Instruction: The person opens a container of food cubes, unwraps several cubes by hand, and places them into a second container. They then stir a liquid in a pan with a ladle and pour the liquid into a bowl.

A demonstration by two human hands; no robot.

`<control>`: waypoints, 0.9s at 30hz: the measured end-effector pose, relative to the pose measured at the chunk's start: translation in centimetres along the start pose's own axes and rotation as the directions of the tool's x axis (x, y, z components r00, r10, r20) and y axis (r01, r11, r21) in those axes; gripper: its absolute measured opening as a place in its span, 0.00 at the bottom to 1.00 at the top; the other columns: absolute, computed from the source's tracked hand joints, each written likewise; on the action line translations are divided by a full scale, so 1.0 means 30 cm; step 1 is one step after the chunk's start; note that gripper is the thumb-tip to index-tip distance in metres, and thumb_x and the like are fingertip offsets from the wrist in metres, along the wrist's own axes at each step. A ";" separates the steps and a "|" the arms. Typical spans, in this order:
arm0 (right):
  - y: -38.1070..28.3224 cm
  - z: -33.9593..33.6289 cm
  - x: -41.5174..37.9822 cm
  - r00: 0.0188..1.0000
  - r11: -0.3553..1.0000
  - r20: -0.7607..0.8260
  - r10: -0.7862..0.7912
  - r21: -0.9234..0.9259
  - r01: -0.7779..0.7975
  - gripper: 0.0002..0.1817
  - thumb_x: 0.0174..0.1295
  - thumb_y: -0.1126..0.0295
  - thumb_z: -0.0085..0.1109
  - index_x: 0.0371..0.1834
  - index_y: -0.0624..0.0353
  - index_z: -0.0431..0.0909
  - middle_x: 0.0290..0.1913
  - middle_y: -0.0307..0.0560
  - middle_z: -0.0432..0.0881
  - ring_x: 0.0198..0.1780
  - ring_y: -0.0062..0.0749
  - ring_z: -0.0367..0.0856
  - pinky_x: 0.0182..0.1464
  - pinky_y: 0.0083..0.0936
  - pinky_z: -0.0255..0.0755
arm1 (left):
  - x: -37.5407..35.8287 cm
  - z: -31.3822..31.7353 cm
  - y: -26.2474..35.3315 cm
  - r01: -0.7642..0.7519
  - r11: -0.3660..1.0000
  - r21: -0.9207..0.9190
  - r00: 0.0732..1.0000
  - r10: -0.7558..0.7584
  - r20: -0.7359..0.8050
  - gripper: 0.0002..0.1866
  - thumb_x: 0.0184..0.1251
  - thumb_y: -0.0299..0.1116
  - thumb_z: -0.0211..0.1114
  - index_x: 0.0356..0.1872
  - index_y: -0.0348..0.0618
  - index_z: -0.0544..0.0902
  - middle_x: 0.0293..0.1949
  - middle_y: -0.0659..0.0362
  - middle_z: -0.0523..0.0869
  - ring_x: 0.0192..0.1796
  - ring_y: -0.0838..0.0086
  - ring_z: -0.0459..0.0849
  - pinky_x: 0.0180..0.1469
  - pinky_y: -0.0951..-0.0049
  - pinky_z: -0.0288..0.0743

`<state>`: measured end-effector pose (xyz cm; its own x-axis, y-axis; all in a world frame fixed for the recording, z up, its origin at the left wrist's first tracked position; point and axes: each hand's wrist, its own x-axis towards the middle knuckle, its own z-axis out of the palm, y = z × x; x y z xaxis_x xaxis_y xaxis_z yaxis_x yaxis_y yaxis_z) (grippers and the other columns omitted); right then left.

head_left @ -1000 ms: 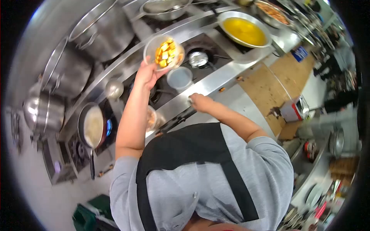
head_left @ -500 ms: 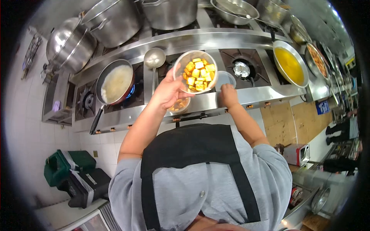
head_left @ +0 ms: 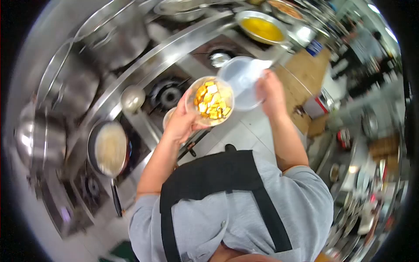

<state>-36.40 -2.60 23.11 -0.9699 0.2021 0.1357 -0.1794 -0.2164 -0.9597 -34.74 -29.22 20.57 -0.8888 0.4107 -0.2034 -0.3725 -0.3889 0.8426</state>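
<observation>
Fingers of our left hand [head_left: 181, 124] curl under and around a clear plastic tub [head_left: 210, 101] of yellow-orange food cubes, held up in the air above the stove edge [head_left: 174, 61]. Our right hand [head_left: 271, 91] is closed on a translucent lid [head_left: 241, 83], which overlaps the tub's rim just beyond those fingertips. Below the left fingers sits a second small tub [head_left: 169, 117]; further left, a pan [head_left: 109, 148] rests on a lit burner.
</observation>
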 end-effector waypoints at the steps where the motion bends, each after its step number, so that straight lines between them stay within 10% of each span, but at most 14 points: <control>1: 0.037 -0.004 -0.072 1.000 0.981 -0.010 0.025 -0.193 -0.026 0.11 0.65 0.65 0.50 0.46 0.57 0.72 0.28 0.32 0.71 0.25 0.14 0.65 0.26 0.14 0.59 | 0.001 0.014 -0.009 0.033 0.999 -0.003 0.998 -0.033 0.046 0.42 0.52 0.14 0.48 0.71 0.54 0.50 0.62 0.55 0.67 0.51 0.64 0.81 0.34 0.69 0.85; 5: 0.209 -0.022 -0.331 0.984 0.929 -0.163 -0.072 -0.369 0.007 0.11 0.70 0.62 0.45 0.45 0.57 0.71 0.37 0.34 0.72 0.40 0.17 0.67 0.46 0.17 0.63 | -0.020 0.079 -0.096 0.158 0.986 0.055 0.960 -0.166 0.227 0.39 0.53 0.14 0.47 0.70 0.52 0.54 0.61 0.56 0.70 0.53 0.64 0.80 0.38 0.66 0.86; 8: 0.129 -0.018 -0.499 0.958 0.987 -0.240 0.159 0.040 -0.154 0.12 0.70 0.62 0.46 0.45 0.59 0.68 0.40 0.35 0.69 0.43 0.17 0.65 0.49 0.17 0.62 | -0.078 0.129 -0.130 0.301 0.942 0.147 0.905 -0.331 0.266 0.39 0.53 0.14 0.47 0.69 0.53 0.55 0.61 0.57 0.70 0.53 0.64 0.80 0.40 0.64 0.85; 15: 0.047 -0.100 -0.749 0.928 0.991 -0.351 0.128 0.005 -0.135 0.13 0.69 0.62 0.46 0.49 0.59 0.64 0.44 0.39 0.70 0.47 0.19 0.67 0.49 0.19 0.65 | -0.158 0.254 -0.255 0.384 0.866 0.320 0.776 -0.490 0.396 0.37 0.58 0.16 0.50 0.69 0.56 0.55 0.61 0.59 0.70 0.52 0.66 0.81 0.40 0.66 0.85; 19: -0.019 -0.161 -0.931 0.925 0.987 -0.354 0.136 -0.026 -0.156 0.17 0.67 0.63 0.50 0.52 0.61 0.63 0.47 0.43 0.72 0.51 0.21 0.69 0.53 0.21 0.65 | -0.261 0.355 -0.350 0.392 0.837 0.381 0.764 -0.527 0.373 0.34 0.64 0.22 0.56 0.69 0.57 0.55 0.60 0.60 0.70 0.54 0.68 0.79 0.40 0.68 0.85; 27: -0.127 -0.336 -1.466 0.766 0.965 -0.587 0.262 0.187 -0.186 0.25 0.63 0.64 0.54 0.61 0.62 0.62 0.53 0.47 0.73 0.56 0.26 0.69 0.57 0.23 0.64 | -0.459 0.524 -0.629 0.327 0.631 0.703 0.429 -0.762 0.484 0.34 0.72 0.52 0.48 0.72 0.57 0.46 0.70 0.56 0.53 0.68 0.56 0.62 0.60 0.50 0.67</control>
<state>8.61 -1.04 18.31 -0.6933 0.6590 -0.2916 -0.0231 -0.4248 -0.9050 -11.26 -14.57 15.30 0.0316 0.8721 -0.4883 -0.3382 0.4691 0.8159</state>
